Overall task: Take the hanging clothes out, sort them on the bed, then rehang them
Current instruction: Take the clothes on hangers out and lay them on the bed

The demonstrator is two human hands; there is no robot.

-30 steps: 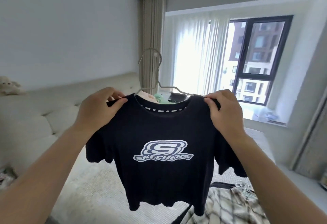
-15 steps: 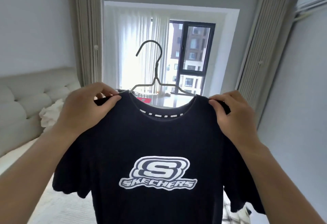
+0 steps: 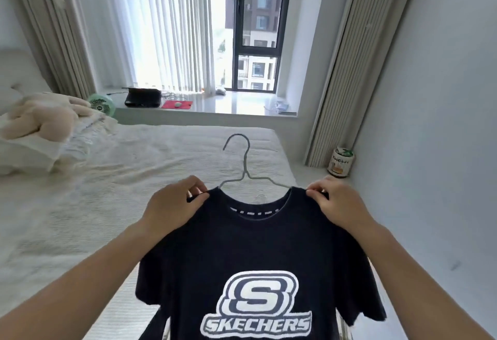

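Held up in front of the body, over the near right part of the bed (image 3: 113, 200): a dark T-shirt (image 3: 255, 253) with a large white logo, already on a thin wire hanger (image 3: 243, 167). Pinched at the shoulder seams by both hands. Left hand (image 3: 172, 208) closed on the left shoulder, thumb and forefinger curled tight round the cloth and probably round the hanger arm below it. Right hand (image 3: 336, 205) closed the same way on the right shoulder, fingertips pressed together at the seam. Nothing else carried in either hand.

Hook upright and free above the collar, turned to the left. Collar centred on the neck of the hanger, both sleeves hanging evenly, lower hem out of view.

Judged as the squaring of the shirt on its hanger before the rehanging. For doing it well: seams to be pulled outward equally, so that each sits on the end of its arm and the collar does not slide to one side. Only then one hand to go to the hook, the other to stay on a shoulder until the weight is taken. Rail not in view, so the way to it could not be told.

On the bed near the pillows, a plush toy (image 3: 40, 122), well apart from the shirt.
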